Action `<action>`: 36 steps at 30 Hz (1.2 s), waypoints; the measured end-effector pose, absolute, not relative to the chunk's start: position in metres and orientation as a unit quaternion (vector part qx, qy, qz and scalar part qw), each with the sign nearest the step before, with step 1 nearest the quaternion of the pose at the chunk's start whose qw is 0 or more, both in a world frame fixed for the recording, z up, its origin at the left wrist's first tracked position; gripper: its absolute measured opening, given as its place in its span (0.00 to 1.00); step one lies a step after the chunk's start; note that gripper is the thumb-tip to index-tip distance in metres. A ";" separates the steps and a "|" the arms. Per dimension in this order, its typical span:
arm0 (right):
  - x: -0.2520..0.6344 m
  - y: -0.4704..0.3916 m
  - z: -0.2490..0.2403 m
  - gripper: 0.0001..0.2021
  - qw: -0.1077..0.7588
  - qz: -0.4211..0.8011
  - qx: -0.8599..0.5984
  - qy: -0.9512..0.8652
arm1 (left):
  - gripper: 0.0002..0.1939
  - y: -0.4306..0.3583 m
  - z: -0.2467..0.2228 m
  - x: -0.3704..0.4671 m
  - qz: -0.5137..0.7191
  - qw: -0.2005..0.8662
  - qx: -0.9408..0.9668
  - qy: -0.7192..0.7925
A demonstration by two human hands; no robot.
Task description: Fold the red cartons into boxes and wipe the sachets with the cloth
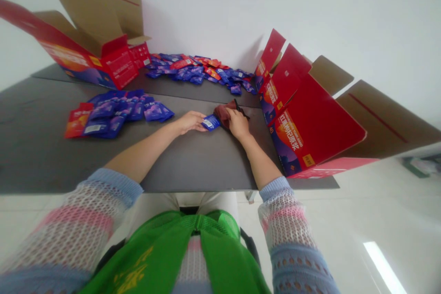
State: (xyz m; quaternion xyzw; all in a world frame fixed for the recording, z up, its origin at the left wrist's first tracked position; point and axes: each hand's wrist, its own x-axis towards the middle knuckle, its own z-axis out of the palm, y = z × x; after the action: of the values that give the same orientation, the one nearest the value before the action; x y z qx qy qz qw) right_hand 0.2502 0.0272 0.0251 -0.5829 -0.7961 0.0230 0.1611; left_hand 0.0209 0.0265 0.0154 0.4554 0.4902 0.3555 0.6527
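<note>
Between its fingers and thumb, my left hand [190, 122] pinches a small blue sachet [211, 122] with a white printed label facing up. My right hand [238, 123] is closed on a crumpled brown cloth [223, 113] just right of that sachet. Whether the cloth touches the sachet I cannot tell. To the left of my left hand lies a loose pile of blue-purple sachets [132, 109], with a few red-orange sachets [79, 120] at its left end.
A long heap of blue and red sachets [193, 69] lies along the wall. Open red cartons [292, 133] with raised flaps stand at the right of the grey table [206, 165]. Another open red carton [119, 69] is at the back left.
</note>
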 end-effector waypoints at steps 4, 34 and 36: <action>0.247 0.022 0.028 0.27 0.242 0.054 -0.528 -0.812 | 0.07 0.025 0.016 0.023 0.369 0.650 0.444 0.494; 0.255 0.018 0.033 0.22 0.094 -0.007 -0.585 -0.806 | 0.14 0.003 0.066 -0.025 0.404 0.048 0.610 0.680; 0.255 0.018 0.034 0.22 0.089 -0.012 -0.585 -0.806 | 0.19 -0.002 0.078 -0.041 0.399 -0.066 0.591 0.698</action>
State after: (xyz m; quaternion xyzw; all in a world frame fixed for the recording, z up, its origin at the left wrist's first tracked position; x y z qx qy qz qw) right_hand 0.2547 0.0182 0.0338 -0.5847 -0.8062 -0.0121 0.0890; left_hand -0.0413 -0.0021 0.0775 0.5909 0.6980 0.3991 -0.0662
